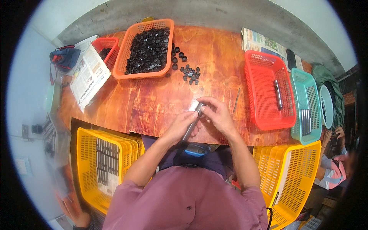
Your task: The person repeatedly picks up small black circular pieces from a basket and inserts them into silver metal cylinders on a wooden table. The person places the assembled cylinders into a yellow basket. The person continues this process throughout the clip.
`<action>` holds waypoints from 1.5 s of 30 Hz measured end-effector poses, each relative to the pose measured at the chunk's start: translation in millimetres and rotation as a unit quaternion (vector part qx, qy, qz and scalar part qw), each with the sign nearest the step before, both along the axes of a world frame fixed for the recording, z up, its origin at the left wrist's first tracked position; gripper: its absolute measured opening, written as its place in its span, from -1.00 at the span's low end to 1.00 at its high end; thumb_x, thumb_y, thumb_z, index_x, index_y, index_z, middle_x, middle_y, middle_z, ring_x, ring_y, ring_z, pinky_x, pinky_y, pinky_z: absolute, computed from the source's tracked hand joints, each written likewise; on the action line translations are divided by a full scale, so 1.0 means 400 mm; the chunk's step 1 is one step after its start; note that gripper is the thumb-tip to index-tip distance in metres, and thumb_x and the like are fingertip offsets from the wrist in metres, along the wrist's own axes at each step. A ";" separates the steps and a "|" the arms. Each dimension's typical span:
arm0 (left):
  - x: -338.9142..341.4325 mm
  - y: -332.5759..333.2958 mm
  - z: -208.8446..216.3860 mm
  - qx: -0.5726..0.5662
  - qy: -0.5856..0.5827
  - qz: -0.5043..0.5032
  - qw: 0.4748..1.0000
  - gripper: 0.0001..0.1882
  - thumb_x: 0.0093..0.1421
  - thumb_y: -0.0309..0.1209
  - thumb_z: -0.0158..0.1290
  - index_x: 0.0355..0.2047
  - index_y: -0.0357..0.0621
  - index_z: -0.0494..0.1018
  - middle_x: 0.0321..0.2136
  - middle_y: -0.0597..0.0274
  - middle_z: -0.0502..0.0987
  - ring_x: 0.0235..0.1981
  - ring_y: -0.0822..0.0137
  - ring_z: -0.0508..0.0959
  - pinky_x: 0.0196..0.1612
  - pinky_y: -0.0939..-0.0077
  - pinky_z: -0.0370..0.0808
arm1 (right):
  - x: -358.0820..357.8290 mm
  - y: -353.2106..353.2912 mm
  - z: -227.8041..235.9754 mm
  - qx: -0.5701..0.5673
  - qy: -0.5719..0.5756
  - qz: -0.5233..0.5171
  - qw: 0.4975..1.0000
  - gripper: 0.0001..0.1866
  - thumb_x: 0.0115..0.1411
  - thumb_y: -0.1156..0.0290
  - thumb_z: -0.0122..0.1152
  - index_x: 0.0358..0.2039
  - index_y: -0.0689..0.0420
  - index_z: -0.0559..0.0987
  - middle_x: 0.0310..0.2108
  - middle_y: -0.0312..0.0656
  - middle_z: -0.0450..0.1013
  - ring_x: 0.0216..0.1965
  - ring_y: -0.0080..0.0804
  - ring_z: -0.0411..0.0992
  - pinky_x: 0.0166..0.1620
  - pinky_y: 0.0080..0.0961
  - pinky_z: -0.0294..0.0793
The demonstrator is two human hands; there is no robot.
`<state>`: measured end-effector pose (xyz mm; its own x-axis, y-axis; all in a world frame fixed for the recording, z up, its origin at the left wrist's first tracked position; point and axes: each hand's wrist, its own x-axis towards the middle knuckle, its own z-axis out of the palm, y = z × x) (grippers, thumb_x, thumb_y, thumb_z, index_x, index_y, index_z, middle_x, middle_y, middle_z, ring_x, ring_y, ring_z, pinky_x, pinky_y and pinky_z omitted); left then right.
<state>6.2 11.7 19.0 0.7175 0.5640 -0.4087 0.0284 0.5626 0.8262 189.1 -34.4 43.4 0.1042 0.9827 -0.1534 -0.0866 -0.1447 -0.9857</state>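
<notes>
A dark grey tube (pixel 189 130) is held at a slant over the front edge of the wooden table, its upper end pointing away from me. My left hand (pixel 184 123) is closed around its middle, thumb lying along it. At the upper end, my right hand (pixel 219 115) grips the tube with thumb and fingers; whether a small part sits there is hidden. Beyond my hands lies a loose cluster of small black caps (pixel 190 74). A thin dark rod (pixel 237 99) rests on the table to the right of my right hand.
An orange basket (pixel 171 46) of black caps stands far left, beside a smaller red basket (pixel 115 49) and newspaper (pixel 89 78). At right, a red basket (pixel 251 92) holds one tube; a teal basket (pixel 317 111) holds several. Yellow crates (pixel 86 168) flank me. Another person (pixel 337 168) is far right.
</notes>
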 end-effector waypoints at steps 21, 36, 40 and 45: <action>0.027 -0.017 0.012 -0.088 -0.026 0.000 0.996 -0.53 0.51 0.00 -0.21 -0.15 -0.14 0.48 -0.56 0.34 0.49 -0.66 0.51 0.44 -0.62 0.61 0.36 | 0.032 -0.002 0.011 -0.034 0.052 0.022 0.998 -0.74 0.35 0.50 0.19 0.02 0.30 0.55 -0.29 -0.24 0.56 -0.29 -0.57 0.50 -0.23 -0.58 0.53; 0.022 0.012 0.016 -0.055 0.033 -0.009 0.998 -0.52 0.51 -0.05 -0.22 -0.11 -0.22 0.49 -0.49 0.24 0.57 -0.61 0.46 0.52 -0.52 0.60 0.48 | 0.046 0.002 0.006 0.036 0.007 0.019 0.999 -0.75 0.39 0.49 0.13 0.03 0.27 0.52 -0.25 -0.26 0.51 -0.26 -0.54 0.47 -0.17 -0.54 0.51; 0.029 0.005 0.030 -0.021 0.039 -0.014 0.999 -0.52 0.51 -0.06 -0.23 -0.19 -0.23 0.49 -0.55 0.26 0.53 -0.64 0.46 0.48 -0.57 0.60 0.43 | 0.032 -0.007 0.013 0.009 0.020 0.037 0.999 -0.77 0.39 0.50 0.13 0.02 0.27 0.52 -0.26 -0.26 0.50 -0.26 -0.53 0.48 -0.17 -0.54 0.52; 0.019 0.005 0.003 0.074 0.054 -0.031 0.995 -0.50 0.52 -0.02 -0.23 -0.21 -0.21 0.48 -0.56 0.31 0.48 -0.64 0.50 0.44 -0.55 0.60 0.40 | 0.030 -0.001 -0.014 0.031 -0.036 0.030 0.998 -0.78 0.37 0.53 0.12 0.00 0.27 0.52 -0.25 -0.24 0.51 -0.25 -0.53 0.48 -0.17 -0.53 0.53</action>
<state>13.7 13.9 20.1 0.7092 0.5796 -0.4015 0.1535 0.4288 0.8902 200.9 -34.7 37.7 0.0535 0.9948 -0.0865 -0.0091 -0.0862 -0.9962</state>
